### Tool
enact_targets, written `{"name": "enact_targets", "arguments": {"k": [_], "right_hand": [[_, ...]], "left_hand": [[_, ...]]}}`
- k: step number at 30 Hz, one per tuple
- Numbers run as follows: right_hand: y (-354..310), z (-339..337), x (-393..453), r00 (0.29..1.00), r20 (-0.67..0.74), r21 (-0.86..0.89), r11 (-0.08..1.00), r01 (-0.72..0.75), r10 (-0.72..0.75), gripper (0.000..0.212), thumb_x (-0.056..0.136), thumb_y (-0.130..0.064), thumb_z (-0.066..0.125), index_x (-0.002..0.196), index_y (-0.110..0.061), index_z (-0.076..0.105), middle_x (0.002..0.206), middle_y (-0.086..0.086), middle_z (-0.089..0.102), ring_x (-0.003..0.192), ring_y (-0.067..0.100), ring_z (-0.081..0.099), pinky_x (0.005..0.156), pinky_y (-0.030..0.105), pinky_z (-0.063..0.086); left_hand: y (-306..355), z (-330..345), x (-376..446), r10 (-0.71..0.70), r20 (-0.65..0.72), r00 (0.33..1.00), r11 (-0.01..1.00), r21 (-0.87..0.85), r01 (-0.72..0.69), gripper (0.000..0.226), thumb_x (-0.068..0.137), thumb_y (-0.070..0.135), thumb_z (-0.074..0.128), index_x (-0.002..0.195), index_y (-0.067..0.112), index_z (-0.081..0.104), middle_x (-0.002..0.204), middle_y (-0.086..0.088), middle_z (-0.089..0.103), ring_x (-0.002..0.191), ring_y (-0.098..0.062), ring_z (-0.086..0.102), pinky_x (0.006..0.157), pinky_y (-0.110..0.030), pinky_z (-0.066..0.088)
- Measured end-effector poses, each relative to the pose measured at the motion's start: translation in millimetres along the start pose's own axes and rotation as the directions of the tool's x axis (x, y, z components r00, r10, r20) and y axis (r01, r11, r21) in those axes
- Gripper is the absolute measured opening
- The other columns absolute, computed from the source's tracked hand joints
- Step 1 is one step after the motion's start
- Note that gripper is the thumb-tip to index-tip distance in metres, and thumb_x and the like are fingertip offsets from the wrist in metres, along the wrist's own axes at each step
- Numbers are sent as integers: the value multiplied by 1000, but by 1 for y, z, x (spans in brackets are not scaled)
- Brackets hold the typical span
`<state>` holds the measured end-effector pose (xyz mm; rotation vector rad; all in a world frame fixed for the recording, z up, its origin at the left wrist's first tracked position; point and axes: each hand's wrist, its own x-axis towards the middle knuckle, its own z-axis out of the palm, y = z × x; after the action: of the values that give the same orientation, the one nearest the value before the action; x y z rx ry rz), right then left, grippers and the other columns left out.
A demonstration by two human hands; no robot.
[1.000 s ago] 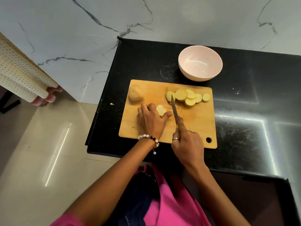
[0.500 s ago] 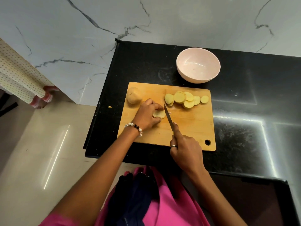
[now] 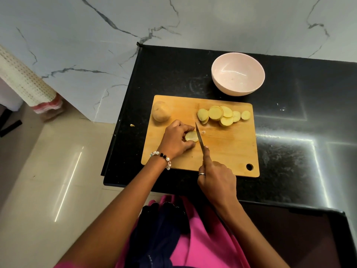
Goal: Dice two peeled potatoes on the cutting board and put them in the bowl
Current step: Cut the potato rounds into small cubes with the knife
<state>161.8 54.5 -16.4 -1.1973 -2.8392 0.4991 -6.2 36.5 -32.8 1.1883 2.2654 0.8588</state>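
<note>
Left hand [image 3: 176, 141] has re-gripped the potato end piece [image 3: 191, 136], right hand [image 3: 217, 179] clutching the knife [image 3: 200, 137] alongside it: slicing continues, dicing pending.

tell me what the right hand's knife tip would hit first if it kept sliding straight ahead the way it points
Probably the stack of potato slices: the right hand aims the knife up the board, slightly left, so it may just pass their left edge.

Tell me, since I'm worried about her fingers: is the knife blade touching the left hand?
Cannot tell. In the head view the knife lies against the potato piece, right beside the left hand fingertips; no clear gap shows.
</note>
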Motion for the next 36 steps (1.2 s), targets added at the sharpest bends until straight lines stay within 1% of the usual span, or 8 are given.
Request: {"name": "enact_targets", "arguments": {"k": [5,15,18,20,24,29,33,36], "right_hand": [[-5,6,-1,1000,0,-33,999,13,-13,57,77,-20,47,131,-7,54,47,7,48,33,27,42,41,19,7],[-8,3,-7,996,-35,-28,996,-81,80,56,85,-17,48,141,-11,43,55,11,53,41,30,47,42,21,11],[-6,1,-8,994,0,-21,994,-111,111,57,89,-17,44,145,-15,36,63,12,57,50,33,54,43,27,23],[-3,1,-9,992,7,-5,992,-126,126,56,83,-16,49,139,-11,46,55,10,53,42,31,50,42,23,17],[6,1,-13,984,-29,9,985,-173,173,55,80,-16,51,134,-10,52,51,9,52,38,31,48,41,24,21],[14,2,-21,981,-61,13,983,-183,183,57,75,-17,50,132,-7,54,50,8,52,34,31,45,39,24,21],[16,5,-23,977,-100,26,982,-188,189,57,81,-22,37,133,-7,52,51,8,52,35,31,45,38,26,23],[15,6,-22,973,-111,21,979,-203,204,57,78,-18,48,134,-7,52,53,9,55,36,33,48,40,25,23]], "left_hand": [[-2,1,-2,9,-47,999,1000,-24,-10,45,70,18,81,113,15,69,101,-1,56,77,-8,50,65,-2,38],[-2,5,-4,50,-59,997,998,-38,-52,43,71,18,79,112,13,69,101,-2,57,77,-9,50,66,-2,38],[3,14,-5,73,-59,996,995,-68,-77,43,71,16,79,113,11,69,99,-2,56,77,-9,51,70,-9,43],[9,22,-4,94,-51,994,992,-83,-98,44,71,16,79,113,10,69,99,-3,56,78,-10,51,74,-16,46],[15,32,0,143,-44,989,986,-80,-146,44,70,15,79,113,9,69,99,-6,58,79,-9,50,74,-17,44],[18,40,2,186,-2,983,980,-79,-185,44,70,17,79,112,11,70,99,-7,58,92,-20,53,82,-26,43],[16,44,-1,199,-25,980,976,-82,-201,42,70,17,78,111,11,70,99,-6,58,95,-23,51,85,-30,44],[14,45,-3,205,-34,978,975,-87,-207,42,71,21,75,111,11,71,100,-5,58,97,-23,51,86,-34,46]]}}
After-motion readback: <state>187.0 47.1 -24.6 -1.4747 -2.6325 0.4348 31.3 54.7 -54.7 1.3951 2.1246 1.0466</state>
